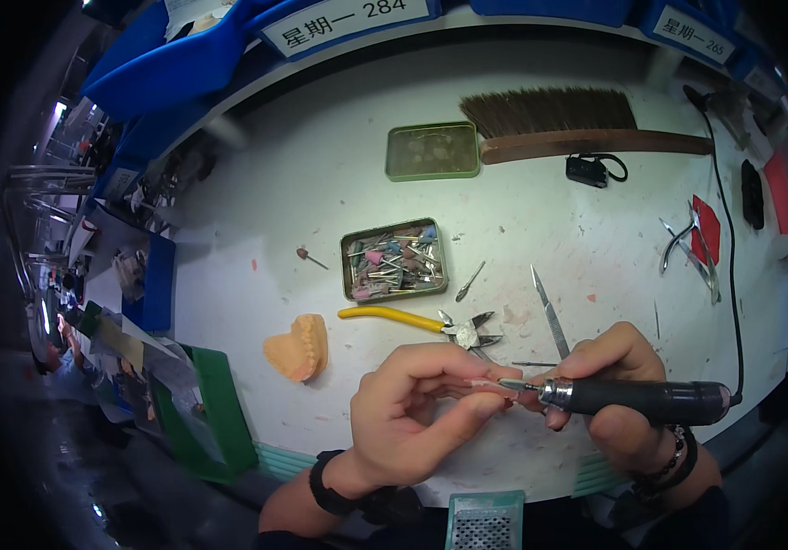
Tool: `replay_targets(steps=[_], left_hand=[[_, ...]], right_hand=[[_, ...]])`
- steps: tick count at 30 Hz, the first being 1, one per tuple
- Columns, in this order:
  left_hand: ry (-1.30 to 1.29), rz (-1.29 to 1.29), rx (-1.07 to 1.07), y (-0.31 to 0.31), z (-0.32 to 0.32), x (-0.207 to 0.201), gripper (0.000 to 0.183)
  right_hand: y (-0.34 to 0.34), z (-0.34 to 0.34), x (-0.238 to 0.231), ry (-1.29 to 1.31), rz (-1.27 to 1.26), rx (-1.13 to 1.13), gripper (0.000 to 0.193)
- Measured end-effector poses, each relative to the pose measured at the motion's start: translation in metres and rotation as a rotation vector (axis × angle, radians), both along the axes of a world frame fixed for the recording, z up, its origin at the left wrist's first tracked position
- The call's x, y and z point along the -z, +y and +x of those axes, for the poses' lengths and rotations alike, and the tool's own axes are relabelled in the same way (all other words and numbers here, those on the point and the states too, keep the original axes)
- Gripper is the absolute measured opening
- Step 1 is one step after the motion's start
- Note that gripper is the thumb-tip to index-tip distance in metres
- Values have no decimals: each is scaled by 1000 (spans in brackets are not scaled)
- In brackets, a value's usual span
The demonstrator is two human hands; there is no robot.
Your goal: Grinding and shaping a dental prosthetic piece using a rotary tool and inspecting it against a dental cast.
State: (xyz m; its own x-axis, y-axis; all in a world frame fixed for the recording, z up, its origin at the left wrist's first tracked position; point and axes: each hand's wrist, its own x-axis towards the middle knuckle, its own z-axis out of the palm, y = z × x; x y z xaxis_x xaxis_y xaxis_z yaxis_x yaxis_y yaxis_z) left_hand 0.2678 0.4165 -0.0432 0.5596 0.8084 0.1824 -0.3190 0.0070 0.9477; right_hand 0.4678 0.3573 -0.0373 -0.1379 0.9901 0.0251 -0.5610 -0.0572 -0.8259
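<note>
My right hand [621,367] is closed round a black rotary grinding handpiece [660,401]. A pointed metal bur [515,384] sticks out of its silver collar toward the left. Between the thumb and fingers of my left hand [421,408] is a small pink, denture-like piece [478,387], mostly hidden by the fingers. The bur's tip lies at this piece; whether they touch I cannot tell. Just beyond my hands are yellow-handled cutting pliers [394,317] and a slim metal knife-shaped tool [550,312]. An orange plaster tooth model [297,348] sits to the left.
A tin of assorted burs [394,260] stands mid-table, its lid [432,151] behind it. At the back lies a wooden brush [596,145]. Metal pliers [693,247] rest at right near the handpiece's black cord [731,275]. Blue bins [174,73] line the shelf; a green bin [224,412] is at left.
</note>
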Motion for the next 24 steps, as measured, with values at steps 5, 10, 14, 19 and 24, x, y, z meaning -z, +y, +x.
replay_targets(steps=[5,10,14,19,24], left_hand=[[-44,-299,207,14,-10,-6,26],[-83,-429,381,17,-11,-5,27],[-86,-483,430,17,-13,-1,30],[-129,-534,447,16,-12,-1,30],[-151,-577,433,14,-13,-1,30]], right_hand=[[3,-6,0,-106,187,90,40],[1,-11,2,-263,418,116,41],[0,-10,-7,-422,448,24,39],[1,-5,-7,-560,526,9,39],[4,-5,-11,-558,564,-52,42]])
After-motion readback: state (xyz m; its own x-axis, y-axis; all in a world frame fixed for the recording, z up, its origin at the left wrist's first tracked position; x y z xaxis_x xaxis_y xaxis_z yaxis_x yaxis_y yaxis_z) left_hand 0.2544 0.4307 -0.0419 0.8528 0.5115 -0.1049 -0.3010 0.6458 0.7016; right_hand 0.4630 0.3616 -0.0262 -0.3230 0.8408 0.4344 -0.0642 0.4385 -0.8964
